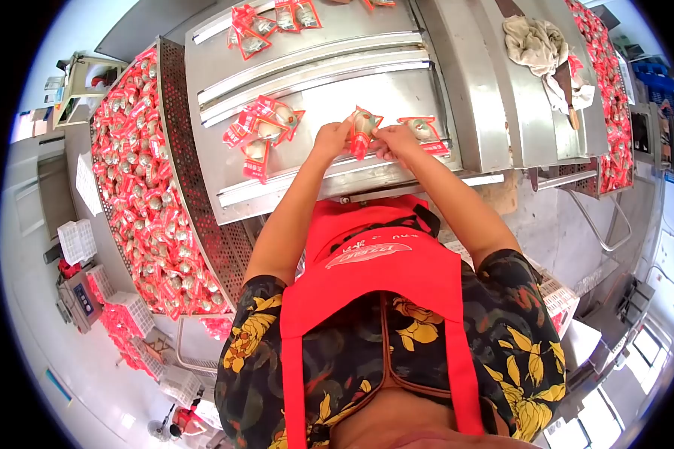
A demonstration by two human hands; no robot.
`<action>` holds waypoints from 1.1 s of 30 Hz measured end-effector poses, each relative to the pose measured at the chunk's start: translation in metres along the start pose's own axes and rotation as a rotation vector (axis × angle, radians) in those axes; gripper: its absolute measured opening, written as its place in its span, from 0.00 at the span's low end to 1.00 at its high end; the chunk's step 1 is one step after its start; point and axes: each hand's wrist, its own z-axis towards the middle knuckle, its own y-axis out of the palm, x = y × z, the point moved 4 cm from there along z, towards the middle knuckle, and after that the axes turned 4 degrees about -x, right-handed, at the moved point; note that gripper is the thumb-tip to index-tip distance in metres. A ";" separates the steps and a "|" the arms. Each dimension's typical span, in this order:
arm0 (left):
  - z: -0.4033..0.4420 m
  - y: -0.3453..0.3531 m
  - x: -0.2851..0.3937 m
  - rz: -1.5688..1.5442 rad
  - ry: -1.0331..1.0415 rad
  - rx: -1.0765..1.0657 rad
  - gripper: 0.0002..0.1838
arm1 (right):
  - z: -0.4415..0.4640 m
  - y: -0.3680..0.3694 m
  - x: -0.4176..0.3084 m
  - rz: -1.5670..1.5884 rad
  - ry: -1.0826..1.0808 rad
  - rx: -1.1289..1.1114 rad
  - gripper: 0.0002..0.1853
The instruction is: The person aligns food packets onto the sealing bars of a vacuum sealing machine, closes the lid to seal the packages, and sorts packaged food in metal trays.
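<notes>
Both my hands hold one red-and-clear packet (362, 129) with a pale, egg-like item inside, above the steel machine bed. My left hand (335, 138) pinches its left side, and my right hand (398, 142) grips its right side. Just right of my right hand, another packet (424, 133) lies near the sealing bar. A loose pile of similar packets (266, 131) rests on the steel to the left of my left hand.
Long sealing bars (314, 63) cross the machine bed, with more packets (251, 31) beyond them. On the left stands a perforated metal bin (195, 179) full of packets. A crumpled cloth (535, 45) and a wooden-handled tool (573, 118) lie at right.
</notes>
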 end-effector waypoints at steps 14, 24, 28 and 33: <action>0.018 -0.013 -0.012 0.069 0.171 -0.049 0.08 | 0.035 -0.029 -0.016 -0.832 -0.563 0.296 0.17; 0.007 0.006 -0.012 0.385 0.209 -0.125 0.12 | 0.012 -0.037 -0.016 -1.009 -0.494 0.198 0.12; 0.006 0.017 -0.015 0.303 0.173 -0.150 0.12 | -0.046 -0.026 -0.038 -1.153 -0.652 0.227 0.12; -0.013 0.016 0.000 0.243 0.140 -0.148 0.12 | -0.051 -0.011 -0.006 -1.379 -0.863 -0.076 0.06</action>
